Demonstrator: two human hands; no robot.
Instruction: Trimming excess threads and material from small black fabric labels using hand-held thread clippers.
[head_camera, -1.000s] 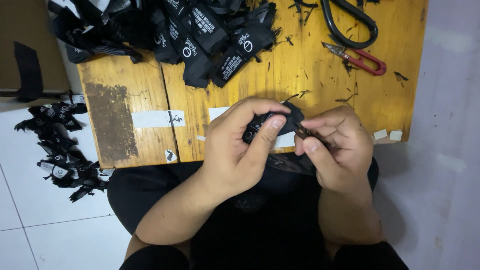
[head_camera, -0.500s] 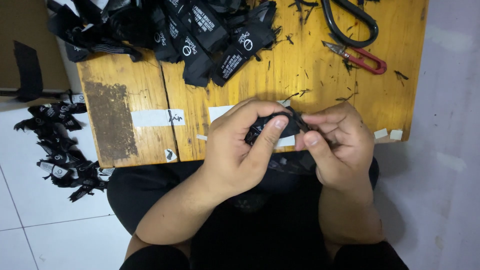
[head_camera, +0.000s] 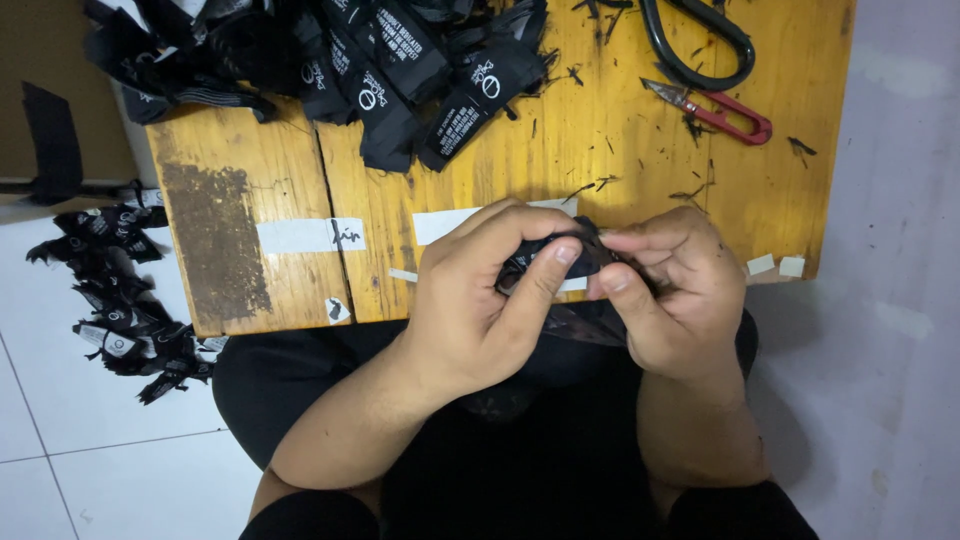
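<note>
Wooden table (head_camera: 250, 260): left hand (head_camera: 480, 300) and right hand (head_camera: 670, 290) both pinch label (head_camera: 560, 262); keep fingertip grip tight, work over table edge.

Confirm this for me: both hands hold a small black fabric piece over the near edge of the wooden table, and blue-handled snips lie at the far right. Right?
Not quite. The snips have red handles, not blue; the head view shows it. The rest holds: the left hand and right hand hold a small black fabric piece over the near edge of the wooden table.
</note>
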